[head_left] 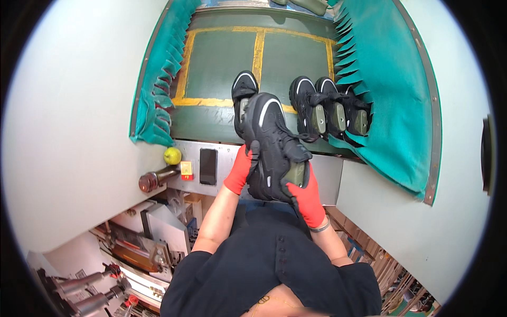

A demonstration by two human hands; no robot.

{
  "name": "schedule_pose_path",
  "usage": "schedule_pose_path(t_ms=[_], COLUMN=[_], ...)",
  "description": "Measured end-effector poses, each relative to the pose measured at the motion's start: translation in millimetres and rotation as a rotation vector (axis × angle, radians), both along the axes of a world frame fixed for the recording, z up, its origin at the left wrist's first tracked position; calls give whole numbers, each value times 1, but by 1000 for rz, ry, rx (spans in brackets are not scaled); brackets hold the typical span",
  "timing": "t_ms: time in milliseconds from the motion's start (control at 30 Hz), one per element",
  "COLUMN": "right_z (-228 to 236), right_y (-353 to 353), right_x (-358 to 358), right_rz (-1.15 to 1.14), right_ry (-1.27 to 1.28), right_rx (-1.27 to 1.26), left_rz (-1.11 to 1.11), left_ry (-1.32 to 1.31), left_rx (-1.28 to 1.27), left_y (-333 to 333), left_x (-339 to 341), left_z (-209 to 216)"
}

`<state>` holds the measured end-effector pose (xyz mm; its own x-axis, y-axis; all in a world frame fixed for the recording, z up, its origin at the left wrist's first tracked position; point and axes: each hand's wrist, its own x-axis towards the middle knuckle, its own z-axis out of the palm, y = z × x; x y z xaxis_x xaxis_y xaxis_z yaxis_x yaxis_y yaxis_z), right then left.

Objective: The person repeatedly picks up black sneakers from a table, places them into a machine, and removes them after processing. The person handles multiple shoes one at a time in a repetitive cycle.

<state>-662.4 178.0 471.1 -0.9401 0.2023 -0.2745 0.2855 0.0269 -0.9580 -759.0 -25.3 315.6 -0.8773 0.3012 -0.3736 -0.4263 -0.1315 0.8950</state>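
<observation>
1. At the centre of the head view, a black sneaker point(274, 148) with white trim is held up in both hands, its toe pointing to 12 o'clock and its olive insole showing at the heel end.
2. Left hand point(242, 170), in a red glove, is closed on the shoe's side at about 9 o'clock of it, with a dark fingertip hooked over the upper edge.
3. Right hand point(307, 199), also red-gloved, grips the heel at about 5 o'clock of the shoe; a bracelet sits at its wrist.
4. Toward 12 o'clock, behind the held shoe, a second black sneaker point(244, 92) lies on the green conveyor belt point(219, 63), which is marked with yellow lines; the held shoe overlaps it in the view, and I cannot tell whether they touch.
5. At 2 o'clock of the held shoe, three more black sneakers point(330, 111) stand side by side on the belt, the outermost just under the teal fringed curtain point(391, 79).
6. At 9 o'clock, on the metal front panel of the machine, sit a yellow-green round button point(172, 155), a small yellow-and-red switch point(186, 169) and a dark rectangular panel point(208, 166).
7. At 7 o'clock, low in the view, metal machine parts point(100, 285) show.
</observation>
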Motion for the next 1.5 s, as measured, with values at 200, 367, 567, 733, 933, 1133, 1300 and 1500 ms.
schedule_pose_path(t_ms=[200,367,567,733,933,1133,1300,1500], right_z=[-89,-179,-233,-229,-264,-255,-288,-304], right_y=[19,7,-42,-29,9,7,10,21], right_x=[-92,-177,-225,-227,-222,-126,19,31], right_rz=[-246,-245,-213,-204,-115,73,692,789], right_ry=[-65,-90,-184,-196,-28,55,-186,-208], right_rx=[-195,403,664,587,491,226,1034,1006], left_rz=[133,-44,-64,-83,27,229,464,469], left_ry=[351,67,227,180,220,115,-200,-421], left_rx=[-977,-819,-870,-856,-760,-412,-424,-856], left_y=[9,3,16,12,17,-28,-78,-79], left_x=[-80,-123,-133,-139,-73,86,256,406], left_z=[-3,-90,-107,-94,-54,-43,-67,-87])
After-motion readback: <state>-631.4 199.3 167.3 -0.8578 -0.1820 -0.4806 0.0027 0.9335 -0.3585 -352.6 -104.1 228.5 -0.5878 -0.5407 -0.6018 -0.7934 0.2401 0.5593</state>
